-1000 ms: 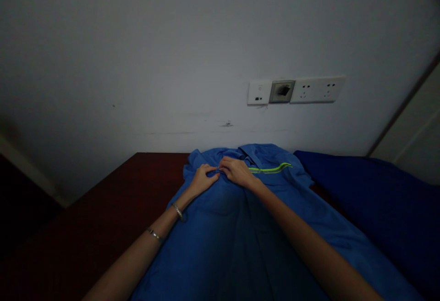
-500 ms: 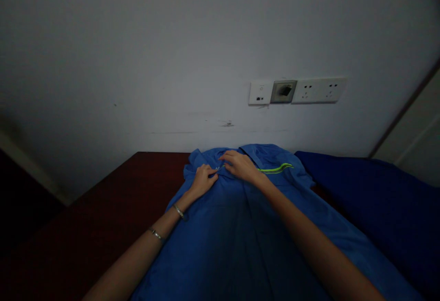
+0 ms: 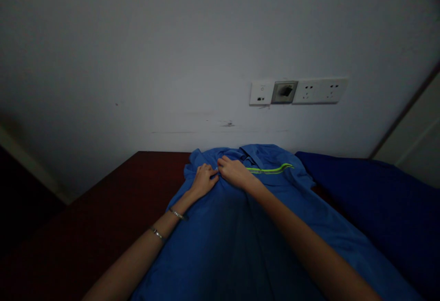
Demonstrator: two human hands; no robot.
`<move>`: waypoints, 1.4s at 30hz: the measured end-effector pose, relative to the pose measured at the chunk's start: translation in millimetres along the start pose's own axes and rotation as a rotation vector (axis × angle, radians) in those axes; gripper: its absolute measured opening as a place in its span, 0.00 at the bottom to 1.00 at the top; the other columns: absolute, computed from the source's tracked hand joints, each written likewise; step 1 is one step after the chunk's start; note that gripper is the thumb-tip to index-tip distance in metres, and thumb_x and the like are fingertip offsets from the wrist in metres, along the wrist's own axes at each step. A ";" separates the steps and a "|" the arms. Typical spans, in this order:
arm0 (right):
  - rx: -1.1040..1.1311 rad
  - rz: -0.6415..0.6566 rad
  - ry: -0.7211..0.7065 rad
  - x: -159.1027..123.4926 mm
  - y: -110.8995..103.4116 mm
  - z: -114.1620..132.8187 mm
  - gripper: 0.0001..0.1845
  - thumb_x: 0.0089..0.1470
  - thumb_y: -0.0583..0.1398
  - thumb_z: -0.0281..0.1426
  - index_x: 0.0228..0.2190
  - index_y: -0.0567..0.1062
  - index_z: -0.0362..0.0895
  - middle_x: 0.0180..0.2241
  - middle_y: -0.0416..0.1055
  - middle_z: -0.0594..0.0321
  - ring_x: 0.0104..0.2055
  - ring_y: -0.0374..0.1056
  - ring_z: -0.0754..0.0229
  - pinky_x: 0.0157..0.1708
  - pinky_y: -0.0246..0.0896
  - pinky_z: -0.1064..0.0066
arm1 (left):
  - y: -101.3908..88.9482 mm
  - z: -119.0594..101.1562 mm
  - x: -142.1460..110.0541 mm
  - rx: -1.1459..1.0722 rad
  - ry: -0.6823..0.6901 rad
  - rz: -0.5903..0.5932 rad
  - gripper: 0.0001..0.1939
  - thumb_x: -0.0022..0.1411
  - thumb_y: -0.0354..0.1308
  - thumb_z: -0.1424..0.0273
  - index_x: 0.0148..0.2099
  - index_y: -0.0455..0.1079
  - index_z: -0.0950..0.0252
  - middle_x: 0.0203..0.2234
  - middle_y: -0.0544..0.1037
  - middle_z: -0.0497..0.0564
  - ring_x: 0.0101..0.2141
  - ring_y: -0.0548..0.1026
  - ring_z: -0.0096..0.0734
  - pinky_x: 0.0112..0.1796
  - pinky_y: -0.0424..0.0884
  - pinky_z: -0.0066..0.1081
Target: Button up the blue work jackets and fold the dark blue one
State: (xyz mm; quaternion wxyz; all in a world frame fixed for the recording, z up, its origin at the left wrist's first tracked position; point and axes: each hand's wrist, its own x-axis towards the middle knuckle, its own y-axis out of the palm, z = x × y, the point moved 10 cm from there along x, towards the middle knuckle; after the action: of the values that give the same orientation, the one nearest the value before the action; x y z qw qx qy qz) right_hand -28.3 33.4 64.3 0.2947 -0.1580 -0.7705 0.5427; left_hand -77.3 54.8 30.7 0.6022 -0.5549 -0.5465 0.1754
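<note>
A blue work jacket (image 3: 288, 209) with a collar and a yellow-green stripe lies spread out, its collar end toward the wall. My left hand (image 3: 204, 179) pinches the cloth left of the collar, thumb and fingers together. Right beside it, my right hand (image 3: 234, 171) is closed on the same part of the jacket, the fingertips of both hands nearly touching. A small whitish detail shows between them, too small to name. Two bracelets sit on my left forearm. My right hand covers the left part of the stripe.
The jacket rests on a dark red-brown tabletop (image 3: 137, 191). Darker blue cloth (image 3: 371, 195) lies to the right. Behind stands a pale wall (image 3: 192, 62) with a row of socket plates (image 3: 318, 91).
My right hand has moved slightly left and down to my left hand, and its fingers have closed on the cloth. More stripe shows. My left hand has barely moved.
</note>
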 end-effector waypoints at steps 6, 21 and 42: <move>-0.004 0.002 -0.020 0.8 3.8 0.4 0.09 0.55 0.51 0.24 0.34 0.71 0.38 0.39 0.65 0.51 0.43 0.59 0.54 0.29 0.62 0.71 | -3.2 -2.6 0.1 -0.043 0.005 -0.020 0.07 0.53 0.55 0.71 0.34 0.74 0.64 0.27 0.70 0.52 0.36 0.65 0.36 0.39 0.60 0.36; -0.001 0.014 0.048 -6.9 12.5 -13.6 0.14 0.59 0.46 0.29 0.41 0.67 0.39 0.42 0.65 0.51 0.35 0.65 0.60 0.27 0.59 0.74 | -3.0 7.8 3.3 -0.203 -0.032 -0.004 0.12 0.60 0.50 0.69 0.35 0.75 0.64 0.28 0.73 0.51 0.35 0.66 0.33 0.39 0.61 0.32; 0.032 -0.090 0.081 -14.7 13.8 -19.7 0.18 0.61 0.42 0.31 0.43 0.67 0.39 0.46 0.63 0.51 0.37 0.66 0.62 0.26 0.58 0.76 | -8.4 11.2 6.4 -0.343 -0.084 -0.102 0.09 0.57 0.52 0.72 0.34 0.75 0.64 0.28 0.76 0.51 0.33 0.69 0.31 0.40 0.63 0.33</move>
State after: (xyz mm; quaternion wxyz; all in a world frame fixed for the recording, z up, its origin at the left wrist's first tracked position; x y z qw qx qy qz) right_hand -5.5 44.8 52.0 0.3520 -0.1403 -0.7557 0.5342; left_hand -87.9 62.7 38.5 0.4837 -0.6132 -0.6205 0.0717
